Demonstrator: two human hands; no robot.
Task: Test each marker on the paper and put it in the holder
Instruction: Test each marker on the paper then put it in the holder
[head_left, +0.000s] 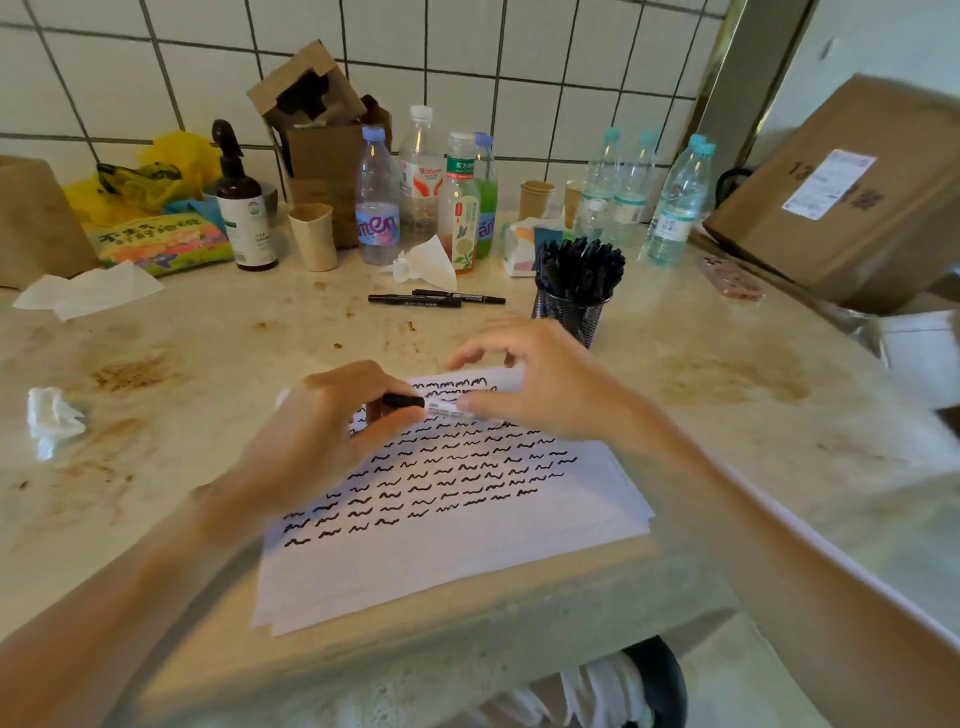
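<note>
From my head camera, the marker (434, 404) I hold is slim, with a black end on the left and a pale labelled barrel running right; it lies nearly level, just above the top lines of the paper (457, 540). The paper is a white sheet (on top of a thin stack, by the look of its edges) covered in rows of short black squiggles, with the lower part bare.

Beyond my hands stands the holder (569, 314), a dark mesh cup, upright on the counter (208, 364) and crowded with black markers standing on end. Two more black markers (436, 298) lie flat on the counter to its left, side by side. Further back are several plastic bottles (377, 208), partly filled or clear, a few paper cups (313, 236) whose insides I cannot see, a brown pump bottle (244, 208) and a cardboard box (852, 192) off to the right.

The fingers of my left hand (332, 431) are closed around the marker's black end, which pokes out between thumb and forefinger. The fingers of my right hand (540, 384) pinch the pale barrel from the other side, the remaining ones spread loosely above it. So the marker bridges both hands, over the paper's far edge, with the holder near, just past my right hand.
</note>
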